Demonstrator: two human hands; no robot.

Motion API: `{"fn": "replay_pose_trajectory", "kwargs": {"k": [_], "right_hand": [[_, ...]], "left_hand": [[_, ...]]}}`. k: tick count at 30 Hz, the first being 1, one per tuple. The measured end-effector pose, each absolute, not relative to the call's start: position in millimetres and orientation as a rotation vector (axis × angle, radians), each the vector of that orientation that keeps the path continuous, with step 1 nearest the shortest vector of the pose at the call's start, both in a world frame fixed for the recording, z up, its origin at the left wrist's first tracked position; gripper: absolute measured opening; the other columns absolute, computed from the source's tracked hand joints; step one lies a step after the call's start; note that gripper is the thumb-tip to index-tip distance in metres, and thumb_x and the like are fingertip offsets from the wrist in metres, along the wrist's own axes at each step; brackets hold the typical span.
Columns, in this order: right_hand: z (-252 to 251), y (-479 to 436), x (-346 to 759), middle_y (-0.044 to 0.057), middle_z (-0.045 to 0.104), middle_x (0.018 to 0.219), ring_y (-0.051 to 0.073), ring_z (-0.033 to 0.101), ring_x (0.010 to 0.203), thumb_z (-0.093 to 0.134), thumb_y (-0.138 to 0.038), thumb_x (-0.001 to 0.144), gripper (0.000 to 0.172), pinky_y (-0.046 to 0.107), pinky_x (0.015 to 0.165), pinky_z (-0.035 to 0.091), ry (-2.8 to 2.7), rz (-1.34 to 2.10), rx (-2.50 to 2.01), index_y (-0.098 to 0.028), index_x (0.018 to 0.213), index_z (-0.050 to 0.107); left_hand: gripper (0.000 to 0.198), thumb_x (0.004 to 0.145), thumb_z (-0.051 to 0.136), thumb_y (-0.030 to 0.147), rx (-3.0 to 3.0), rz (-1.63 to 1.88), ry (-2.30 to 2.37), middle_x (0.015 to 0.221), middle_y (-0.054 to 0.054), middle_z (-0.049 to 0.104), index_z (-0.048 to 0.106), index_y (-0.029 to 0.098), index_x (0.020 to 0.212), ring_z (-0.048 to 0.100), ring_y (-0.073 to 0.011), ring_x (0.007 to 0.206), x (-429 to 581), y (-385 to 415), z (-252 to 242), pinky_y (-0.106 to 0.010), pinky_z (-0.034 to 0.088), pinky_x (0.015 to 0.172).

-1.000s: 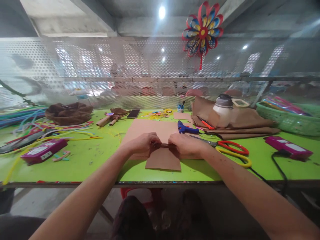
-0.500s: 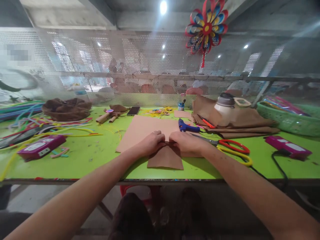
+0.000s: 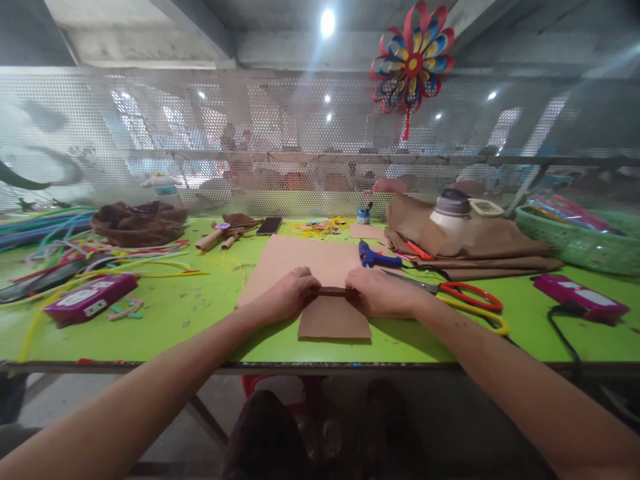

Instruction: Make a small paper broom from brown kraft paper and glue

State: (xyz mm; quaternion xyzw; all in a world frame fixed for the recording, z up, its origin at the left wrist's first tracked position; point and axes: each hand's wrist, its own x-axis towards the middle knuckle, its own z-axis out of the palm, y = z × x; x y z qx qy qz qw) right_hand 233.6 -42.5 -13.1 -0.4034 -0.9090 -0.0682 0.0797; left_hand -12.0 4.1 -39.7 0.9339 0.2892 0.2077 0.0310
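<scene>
A piece of brown paper [image 3: 335, 319] lies near the table's front edge, its far edge rolled or folded into a narrow dark strip. My left hand [image 3: 300, 289] pinches the left end of that strip. At the strip's right end, my right hand [image 3: 373, 292] is closed on it, fingertips partly hidden. Beneath both hands spreads a larger light-brown sheet [image 3: 300, 257]. Just beyond my right hand rests a blue glue gun [image 3: 379, 256]. Scissors with red and yellow handles [image 3: 470, 295] lie to the right, blades pointing toward my right wrist.
Purple power strips [image 3: 90, 299] flank the work on both sides. Coloured pipe cleaners [image 3: 60, 230] and a brown cloth bundle [image 3: 140, 222] are at left. Farther back lie a phone [image 3: 269, 226] and yellow scraps. Folded brown paper [image 3: 500, 250], a bottle [image 3: 450, 212] and a green basket [image 3: 580, 250] occupy the right.
My hands have moved apart along the strip, the left one leftward and the right one slightly rightward. More of the folded strip shows between them. The view has shifted slightly.
</scene>
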Motion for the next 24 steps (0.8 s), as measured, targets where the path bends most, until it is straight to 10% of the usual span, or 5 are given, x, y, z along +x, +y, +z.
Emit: {"fn": "replay_pose_trajectory", "kwargs": {"k": [14,24], "right_hand": [[-20.0,-46.0,219.6,0.009,0.062,0.088,0.021,0.055,0.082,0.05,-0.011,0.088,0.009,0.03,0.071,0.037,-2.739,-0.512,-1.252,-0.014,0.089,0.059],[-17.0,-49.5,209.9,0.011,0.061,0.087,0.024,0.048,0.083,0.052,-0.011,0.087,0.011,0.035,0.071,0.035,-2.592,-0.728,-1.053,-0.011,0.089,0.062]], "left_hand": [[0.022,0.084,0.048,0.017,3.033,0.423,0.959,0.083,-0.008,0.06,0.07,0.017,0.088,0.054,-0.0186,0.08,-5.2,-11.2,-14.2,-0.027,0.041,0.071],[0.051,0.086,0.04,0.052,2.486,0.239,1.053,0.054,0.0,0.053,0.059,0.014,0.058,0.039,-0.011,0.053,16.5,15.1,25.6,-0.023,0.032,0.053]]}}
